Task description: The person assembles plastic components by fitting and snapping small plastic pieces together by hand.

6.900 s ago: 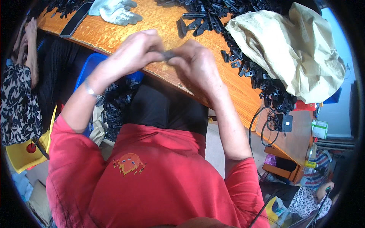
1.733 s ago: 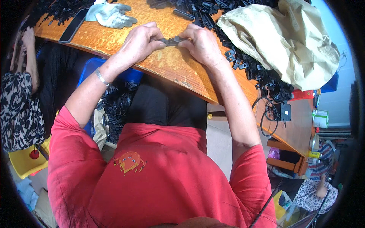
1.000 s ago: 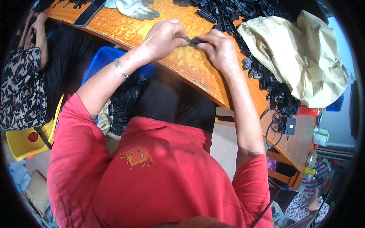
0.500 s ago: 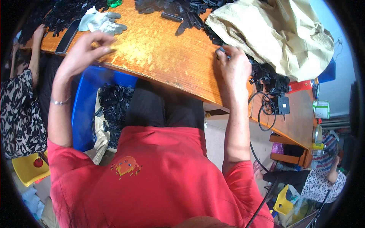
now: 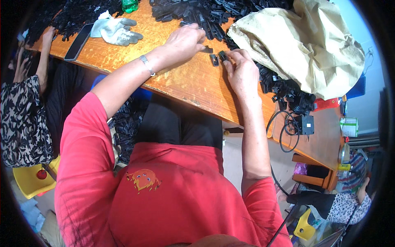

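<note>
My right hand [image 5: 242,70] rests over the table with thumb and fingers pinched on a small black plastic part [image 5: 223,55]. Just left of it, a similar black part with a slot [image 5: 214,60] lies on the wood. My left hand [image 5: 187,41] reaches across to the near edge of the pile of black plastic parts [image 5: 210,16]. Its fingers are curled down over a dark, long part [image 5: 182,24] that shows at both sides of them. How firmly they grip it is hidden.
On the wooden table [image 5: 181,82] lie a grey-white glove [image 5: 117,31], a phone [image 5: 79,42], a green bottle [image 5: 129,5] and a large beige sack [image 5: 304,49]. A black box with a cable [image 5: 305,124] sits right. A co-worker's arm [image 5: 43,57] is at far left.
My left hand has swung right, from near the glove to the pile's edge. My right hand has shifted slightly left with its part. A slotted part now shows on the table beside it.
</note>
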Demonstrator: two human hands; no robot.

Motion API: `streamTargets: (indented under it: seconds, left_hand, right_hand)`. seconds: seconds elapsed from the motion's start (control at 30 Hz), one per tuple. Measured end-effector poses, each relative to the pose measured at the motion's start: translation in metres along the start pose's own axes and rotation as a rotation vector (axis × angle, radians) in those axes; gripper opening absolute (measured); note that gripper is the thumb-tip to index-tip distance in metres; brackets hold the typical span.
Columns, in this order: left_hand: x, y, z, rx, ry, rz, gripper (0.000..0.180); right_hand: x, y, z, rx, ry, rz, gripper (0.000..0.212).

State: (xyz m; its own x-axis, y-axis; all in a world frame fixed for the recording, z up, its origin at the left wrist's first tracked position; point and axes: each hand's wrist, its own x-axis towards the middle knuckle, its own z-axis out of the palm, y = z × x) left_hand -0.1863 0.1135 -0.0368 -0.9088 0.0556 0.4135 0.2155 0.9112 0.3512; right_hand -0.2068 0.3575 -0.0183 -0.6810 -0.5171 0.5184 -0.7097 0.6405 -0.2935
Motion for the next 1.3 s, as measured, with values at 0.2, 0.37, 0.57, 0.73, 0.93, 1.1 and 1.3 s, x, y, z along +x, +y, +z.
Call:
streamTargets:
  seconds: [0.2, 0.37, 0.57, 0.73, 0.93, 1.1, 1.3]
  left_hand:
    - [-0.030, -0.016, -0.021, -0.137, 0.008, 0.077, 0.021]
    - [-0.049, -0.012, -0.036, -0.260, 0.022, -0.003, 0.027]
    - [-0.064, -0.011, -0.051, -0.313, 0.046, -0.058, 0.028]
    - [-0.089, -0.010, -0.054, -0.334, 0.041, 0.046, 0.015]
    - [-0.071, -0.004, -0.045, -0.212, -0.011, 0.158, 0.012]
    - [-0.083, -0.001, -0.049, -0.266, -0.044, -0.003, 0.024]
    - [-0.090, -0.021, -0.042, -0.184, 0.042, 0.056, 0.022]
  right_hand:
    - [0.006, -0.021, -0.003, 0.059, -0.052, 0.003, 0.020]
    - [0.013, -0.035, 0.017, -0.092, -0.181, 0.030, 0.018]
    - [0.011, -0.031, 0.008, -0.002, -0.241, -0.012, 0.021]
    - [0.002, -0.058, 0.011, 0.094, -0.327, -0.090, 0.014]
    - [0.024, -0.031, 0.027, -0.019, -0.278, -0.040, 0.014]
    - [0.012, -0.027, 0.025, 0.067, -0.239, -0.057, 0.012]
    - [0.005, -0.033, 0.008, -0.031, -0.265, -0.039, 0.010]
